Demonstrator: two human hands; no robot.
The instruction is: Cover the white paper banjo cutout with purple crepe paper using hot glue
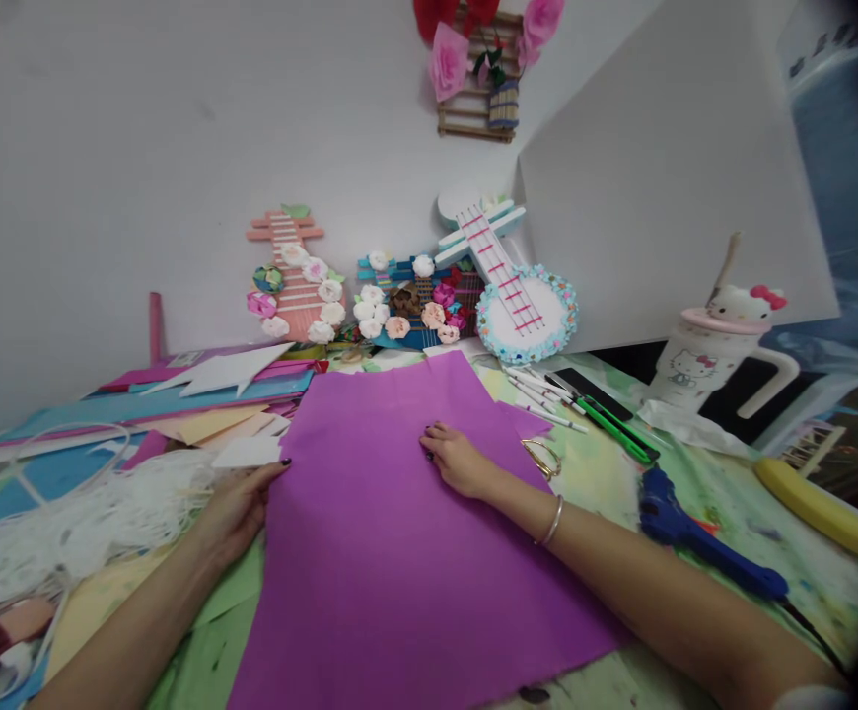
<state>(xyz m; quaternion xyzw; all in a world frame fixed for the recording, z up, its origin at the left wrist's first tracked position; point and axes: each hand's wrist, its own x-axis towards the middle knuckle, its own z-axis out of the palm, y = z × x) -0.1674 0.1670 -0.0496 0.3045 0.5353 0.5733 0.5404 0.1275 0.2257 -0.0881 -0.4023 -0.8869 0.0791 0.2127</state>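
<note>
A large purple sheet (392, 532) lies across the middle of the table, its far edge slightly raised. My left hand (241, 508) is at the sheet's left edge, with the thumb on top and the other fingers curled beside or under the edge. On the upper right part of the sheet rests my right hand (459, 461), palm down, its fingers bent against the paper and a silver bracelet on the wrist. Gold-handled scissors (542, 458) lie just beyond the sheet's right edge.
White string (104, 523) and coloured papers (51, 424) lie at left. At right are a green cutter (613, 429), white pens (543, 390), a blue glue gun (702, 542), a yellow banana-shaped object (828, 513) and a cup (706, 360). Paper-flower instruments (522, 311) lean on the back wall.
</note>
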